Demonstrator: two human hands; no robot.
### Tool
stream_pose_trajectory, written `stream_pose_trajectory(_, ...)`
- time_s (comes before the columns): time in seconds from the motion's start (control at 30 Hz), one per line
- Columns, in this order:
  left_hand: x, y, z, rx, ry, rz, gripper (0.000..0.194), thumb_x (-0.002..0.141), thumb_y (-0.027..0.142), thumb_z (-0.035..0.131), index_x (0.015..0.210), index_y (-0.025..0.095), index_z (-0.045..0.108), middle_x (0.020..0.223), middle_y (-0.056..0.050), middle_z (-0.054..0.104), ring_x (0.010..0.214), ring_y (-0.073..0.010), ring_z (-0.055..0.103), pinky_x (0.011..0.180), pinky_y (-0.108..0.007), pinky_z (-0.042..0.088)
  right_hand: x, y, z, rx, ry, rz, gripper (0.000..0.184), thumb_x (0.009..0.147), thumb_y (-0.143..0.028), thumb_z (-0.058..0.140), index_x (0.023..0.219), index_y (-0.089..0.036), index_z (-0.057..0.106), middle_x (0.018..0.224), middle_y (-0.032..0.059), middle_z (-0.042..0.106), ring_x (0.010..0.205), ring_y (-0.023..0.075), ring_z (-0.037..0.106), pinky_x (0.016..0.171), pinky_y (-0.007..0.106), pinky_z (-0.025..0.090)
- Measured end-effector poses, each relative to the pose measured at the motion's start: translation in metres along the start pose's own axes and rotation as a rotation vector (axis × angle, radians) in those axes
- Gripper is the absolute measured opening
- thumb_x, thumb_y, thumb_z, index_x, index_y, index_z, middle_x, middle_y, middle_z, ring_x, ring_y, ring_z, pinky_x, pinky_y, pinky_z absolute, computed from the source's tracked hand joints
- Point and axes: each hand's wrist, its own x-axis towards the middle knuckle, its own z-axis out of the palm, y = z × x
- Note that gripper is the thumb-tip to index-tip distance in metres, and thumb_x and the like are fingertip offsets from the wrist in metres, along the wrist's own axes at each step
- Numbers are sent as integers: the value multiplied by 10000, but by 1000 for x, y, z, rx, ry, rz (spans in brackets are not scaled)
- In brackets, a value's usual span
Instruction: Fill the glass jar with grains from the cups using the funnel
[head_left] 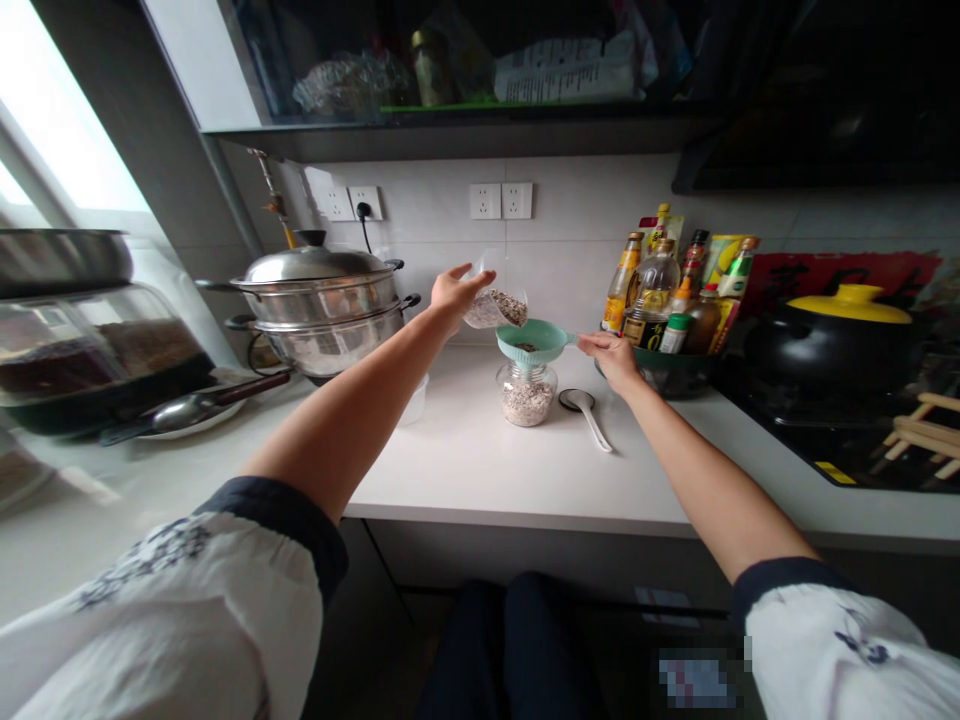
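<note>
My left hand (456, 294) is closed around a clear plastic bag (484, 308) of mixed grains, tilted with its mouth over a mint-green funnel (532, 342). Some dark grains lie inside the funnel. Its handle is pinched in my right hand (611, 358). Below, the funnel rests on the mouth of a clear jar (526, 400), which is partly filled with pale and speckled grains. To the jar's right a white spoon (594, 420) lies with its bowl on a round dark-rimmed lid (568, 400).
A stacked steel steamer (322, 290) stands at left, beside a ladle (187, 410) on a plate. Several sauce bottles (652, 290) crowd a dark basin at right. A black pot with a yellow lid (851, 303) sits on the stove. Partly behind my left forearm is a clear container (415, 402).
</note>
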Motion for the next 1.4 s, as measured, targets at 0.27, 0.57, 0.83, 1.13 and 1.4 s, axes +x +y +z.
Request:
stream_pose_trajectory(0.27, -4, 6, 0, -8, -4, 13, 700, 640, 423, 760, 1264, 162, 580, 1214, -102, 636, 1095, -253, 603, 911, -324, 462, 0, 2, -4, 6, -16, -29, 429, 582, -534, 769, 859, -207, 767, 949, 67, 668, 927, 212, 581, 881, 364, 435)
stream_pose_trajectory(0.57, -2, 6, -1, -17, -29, 18, 719, 629, 444, 771, 1264, 166, 580, 1198, -107, 638, 1092, -260, 601, 908, -333, 462, -1, 4, -2, 14, 20, -27, 485, 565, -571, 763, 884, -206, 761, 992, 71, 651, 1001, 221, 560, 931, 370, 401)
stream_pose_trajectory(0.83, -1, 8, 0, -15, -37, 32, 724, 634, 452, 759, 1274, 172, 571, 1227, -95, 624, 1111, -259, 589, 921, -336, 451, -12, 10, 6, 98, 49, 25, 446, 577, -557, 760, 867, -219, 758, 1003, 62, 669, 1042, 219, 555, 954, 366, 388)
stream_pose_trajectory(1.13, 0, 6, 0, -8, -40, 23, 721, 633, 455, 762, 1274, 185, 573, 1234, -96, 622, 1112, -255, 593, 927, -327, 448, -15, 10, 3, 70, 45, 19, 456, 585, -562, 751, 875, -209, 755, 985, 71, 670, 1016, 209, 567, 934, 356, 408)
stream_pose_trajectory(1.4, 0, 6, 0, -23, -41, 42, 723, 631, 442, 769, 1270, 168, 574, 1234, -109, 623, 1109, -257, 596, 921, -332, 453, -11, 5, 1, 50, 71, 1, 482, 571, -585, 751, 848, -191, 758, 983, 86, 658, 978, 213, 579, 878, 351, 442)
